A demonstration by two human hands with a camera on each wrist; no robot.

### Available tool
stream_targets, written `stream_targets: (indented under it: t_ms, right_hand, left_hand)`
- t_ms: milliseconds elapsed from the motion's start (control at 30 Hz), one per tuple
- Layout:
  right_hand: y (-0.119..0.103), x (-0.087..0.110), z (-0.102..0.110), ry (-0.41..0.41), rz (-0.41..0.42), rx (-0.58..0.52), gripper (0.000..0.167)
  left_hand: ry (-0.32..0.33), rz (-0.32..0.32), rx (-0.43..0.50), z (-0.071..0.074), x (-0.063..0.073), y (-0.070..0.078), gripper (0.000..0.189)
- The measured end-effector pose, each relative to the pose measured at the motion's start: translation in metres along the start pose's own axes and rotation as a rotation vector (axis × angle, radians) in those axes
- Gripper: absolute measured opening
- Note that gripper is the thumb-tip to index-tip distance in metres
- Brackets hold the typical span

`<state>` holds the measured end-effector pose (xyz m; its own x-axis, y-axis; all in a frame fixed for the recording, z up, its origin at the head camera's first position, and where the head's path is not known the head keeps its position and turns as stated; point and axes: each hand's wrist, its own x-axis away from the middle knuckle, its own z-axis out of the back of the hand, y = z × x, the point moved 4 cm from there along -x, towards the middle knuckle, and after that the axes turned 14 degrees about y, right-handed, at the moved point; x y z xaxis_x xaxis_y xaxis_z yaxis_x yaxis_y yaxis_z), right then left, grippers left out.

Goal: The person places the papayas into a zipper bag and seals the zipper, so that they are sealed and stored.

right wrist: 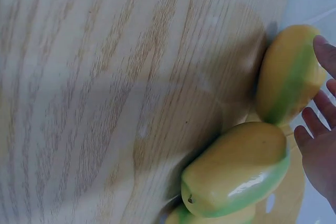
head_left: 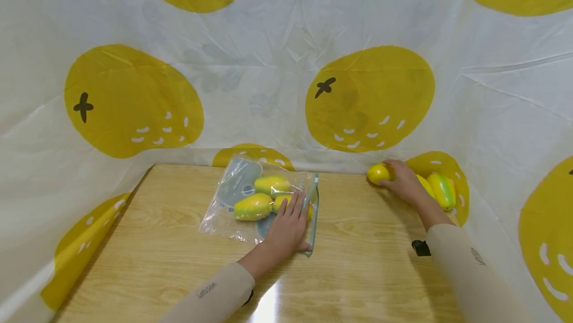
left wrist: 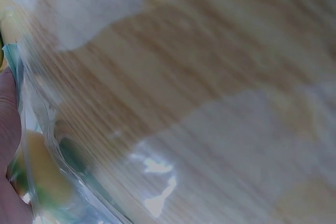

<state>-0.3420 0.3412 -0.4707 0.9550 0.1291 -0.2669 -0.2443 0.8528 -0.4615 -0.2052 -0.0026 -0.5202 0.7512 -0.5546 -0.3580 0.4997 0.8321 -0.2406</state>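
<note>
Clear printed plastic makes the zip-edged bag (head_left: 239,173) on the table (head_left: 358,263) probably limp and slippery; your left hand (head_left: 286,228) rests fingers straight across it, over glossy yellow-green oval fruits (head_left: 252,207). Rightward, by the table's back edge, one smooth yellow oval fruit (head_left: 377,173), likely light and stiff, is clamped between thumb and fingers of your right hand (head_left: 405,182); grip its middle.

- I count one clear zip bag (head_left: 239,176).
- I see at least three yellow-green fruits (head_left: 252,207) inside the bag, partly covered.
- At least three loose fruits (head_left: 442,191) lie right of the bag.
- Two hands: left hand (head_left: 288,224) on the bag, right hand (head_left: 405,182) right of it.
</note>
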Motion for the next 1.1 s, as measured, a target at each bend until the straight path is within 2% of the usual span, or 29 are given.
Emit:
stream_targets:
  t_ms: [300,700,1100]
  right_hand:
    - [0.013,0.002,-0.007,0.019,-0.004,0.019,0.071]
    - [0.005,0.005,-0.015,0.045,0.032,-0.002,0.067]
    - [-0.002,0.01,-0.025,-0.005,0.046,0.064,0.073]
  left_hand:
    - [0.004,-0.008,-0.006,0.0,0.003,0.002,0.126]
    - [0.026,-0.011,-0.014,0.004,0.002,0.002,0.126]
    - [0.02,-0.001,0.002,0.002,0.001,-0.001,0.126]
